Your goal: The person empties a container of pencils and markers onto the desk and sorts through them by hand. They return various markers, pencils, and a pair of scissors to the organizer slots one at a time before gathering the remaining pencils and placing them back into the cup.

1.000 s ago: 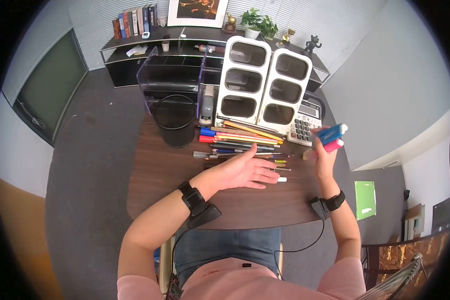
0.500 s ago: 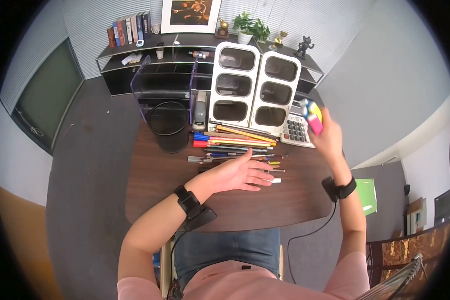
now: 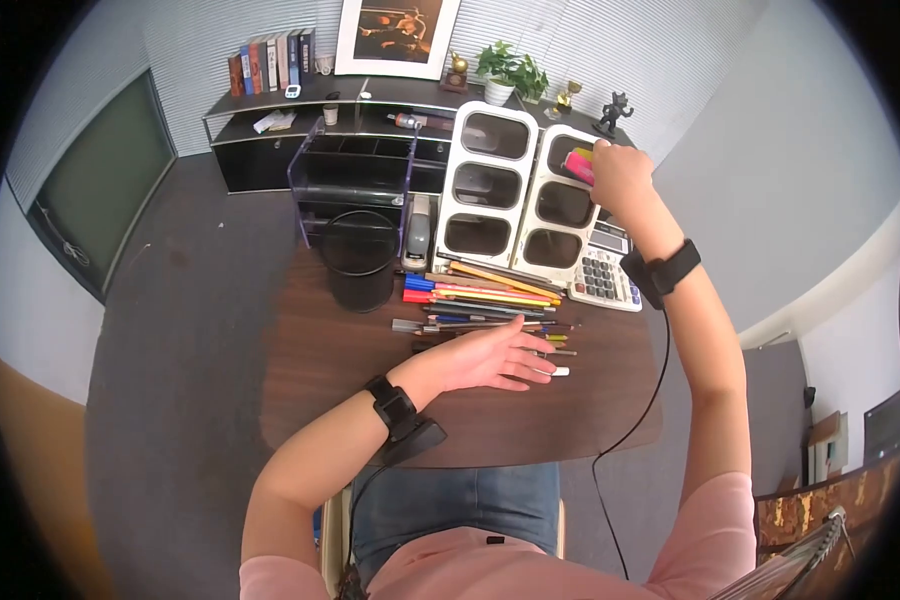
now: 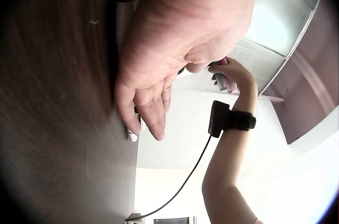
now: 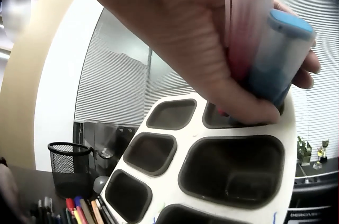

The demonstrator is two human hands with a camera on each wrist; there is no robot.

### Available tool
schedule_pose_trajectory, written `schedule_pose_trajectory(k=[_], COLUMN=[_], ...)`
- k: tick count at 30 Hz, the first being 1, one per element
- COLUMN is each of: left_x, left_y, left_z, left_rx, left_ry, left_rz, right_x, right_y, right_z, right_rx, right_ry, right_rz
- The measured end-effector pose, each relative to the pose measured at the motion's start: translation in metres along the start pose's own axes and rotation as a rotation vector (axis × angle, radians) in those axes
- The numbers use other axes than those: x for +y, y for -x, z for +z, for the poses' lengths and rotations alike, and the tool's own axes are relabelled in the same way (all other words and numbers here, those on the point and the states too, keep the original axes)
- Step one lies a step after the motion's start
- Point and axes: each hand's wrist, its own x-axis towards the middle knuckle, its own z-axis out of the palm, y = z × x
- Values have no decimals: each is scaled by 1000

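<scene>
In the head view my right hand (image 3: 625,185) reaches to the top compartment of the right column of a white organizer (image 5: 184,138) with dark compartments. It grips several chunky highlighters. A pink highlighter (image 5: 251,28) and a blue highlighter (image 5: 280,54) show in the right wrist view, while a bit of yellow-green shows beside the pink one in the head view. Fingers and thumb partly hide them. My left hand (image 3: 485,362) lies with loosely extended fingers beside a row of pens and pencils (image 3: 485,292), fingertips near a small white-ended item (image 3: 562,371).
A calculator (image 3: 607,280) sits right of the organizer. To its left stand a stapler (image 3: 419,235), a black mesh pen cup (image 3: 360,290) and a clear tray rack (image 3: 350,185). Behind the desk runs a shelf with books (image 3: 273,65) and a potted plant (image 3: 500,92).
My right hand has moved from beside the calculator up and away to the organizer's top right compartment, carrying the highlighters. My left hand stays at about the same place by the pens.
</scene>
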Motion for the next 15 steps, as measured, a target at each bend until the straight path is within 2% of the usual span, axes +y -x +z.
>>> schedule_pose_trajectory(k=[5,9,11,15], left_x=[-1,0,-1,-1], left_y=[-1,-1,-2,-2], left_z=[-1,-1,-1,0], left_rx=[-8,1,1,15], left_ry=[0,-7,-7,-8], left_rz=[15,7,9,5], right_x=[-19,-26,-28,-24], right_y=[-17,-19,-18,-13], right_z=[-5,-12,-19,-33], right_rx=[-150,-131,-127,-144], right_ry=[157,235,269,99], right_rz=[110,91,167,157])
